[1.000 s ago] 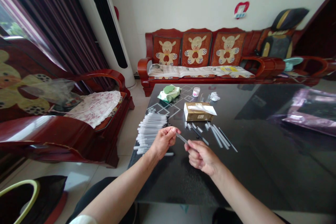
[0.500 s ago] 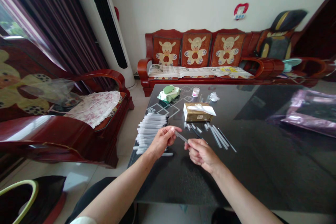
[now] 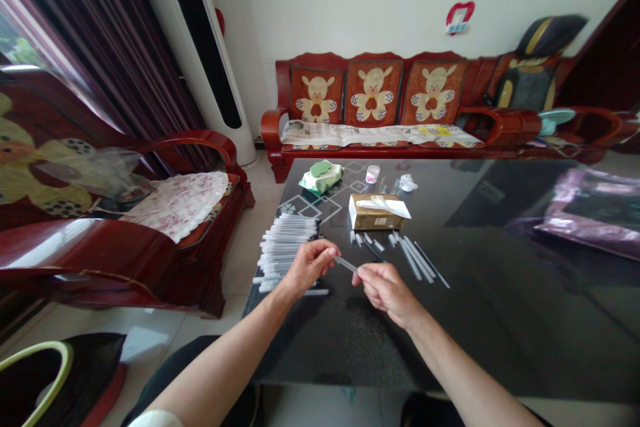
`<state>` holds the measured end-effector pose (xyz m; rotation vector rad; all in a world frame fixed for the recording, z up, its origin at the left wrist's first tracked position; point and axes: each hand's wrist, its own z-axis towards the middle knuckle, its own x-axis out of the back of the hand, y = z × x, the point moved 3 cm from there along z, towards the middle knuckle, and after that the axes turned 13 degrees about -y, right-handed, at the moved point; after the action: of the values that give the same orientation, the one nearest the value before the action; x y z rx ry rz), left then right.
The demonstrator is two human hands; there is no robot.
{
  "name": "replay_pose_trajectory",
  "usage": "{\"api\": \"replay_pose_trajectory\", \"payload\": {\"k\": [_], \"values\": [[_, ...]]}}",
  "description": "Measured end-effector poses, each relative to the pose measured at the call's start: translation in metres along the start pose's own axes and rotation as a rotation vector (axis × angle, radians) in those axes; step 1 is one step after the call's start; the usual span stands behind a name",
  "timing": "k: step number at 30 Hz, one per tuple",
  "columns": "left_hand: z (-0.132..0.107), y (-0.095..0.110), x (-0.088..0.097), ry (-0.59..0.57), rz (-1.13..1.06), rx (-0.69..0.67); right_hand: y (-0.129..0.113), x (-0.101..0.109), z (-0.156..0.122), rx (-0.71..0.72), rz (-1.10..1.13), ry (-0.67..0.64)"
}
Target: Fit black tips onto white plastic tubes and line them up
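Between my hands is a translucent whitish pen barrel [image 3: 346, 264], tilted down to the right over the dark table. My left hand [image 3: 314, 264] pinches its upper left end. At its lower right end, my right hand [image 3: 383, 285] grips with thumb and curled fingers, which hide that end. Beside my left hand lies a heap of whitish pens [image 3: 287, 243] with dark tips, side by side. Beyond my right hand are several loose barrels [image 3: 416, 259], a thin dark refill [image 3: 433, 264] and short pale pieces that look like pen caps [image 3: 369, 239].
On the black table [image 3: 480, 320] stand a gold tissue box [image 3: 377, 219], a green wipes pack [image 3: 323, 177], a small white cup [image 3: 373, 174] and crumpled tissue [image 3: 407, 183]. Purple plastic packaging [image 3: 590, 213] lies at the right. A yellow-rimmed bin [image 3: 65, 373] is at lower left.
My left fingers have shifted slightly on the barrel's end, with the index finger less extended. Both hands otherwise stay nearly in place; the view has moved slightly.
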<state>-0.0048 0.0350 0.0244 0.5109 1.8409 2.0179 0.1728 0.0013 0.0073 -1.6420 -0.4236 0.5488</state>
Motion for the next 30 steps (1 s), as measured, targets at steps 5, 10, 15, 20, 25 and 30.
{"api": "replay_pose_trajectory", "payload": {"k": [5,10,15,20,25,30], "values": [[0.0,-0.006,-0.007,0.054,-0.029,0.016,-0.01,0.002,-0.007,0.062,-0.243,0.08],[-0.003,-0.007,-0.011,0.083,-0.041,0.035,-0.022,-0.003,-0.015,0.126,-0.399,0.109],[-0.005,-0.01,-0.013,0.052,-0.123,0.067,-0.014,-0.004,-0.015,0.105,-0.34,0.099],[-0.005,-0.012,-0.015,-0.006,-0.196,0.082,0.002,0.002,-0.012,0.017,-0.157,0.046],[-0.005,-0.012,-0.014,-0.062,-0.186,0.113,0.009,0.006,-0.008,-0.032,-0.035,0.009],[-0.006,-0.009,-0.005,-0.134,-0.181,0.13,0.01,0.011,-0.006,-0.066,0.014,-0.024]]}}
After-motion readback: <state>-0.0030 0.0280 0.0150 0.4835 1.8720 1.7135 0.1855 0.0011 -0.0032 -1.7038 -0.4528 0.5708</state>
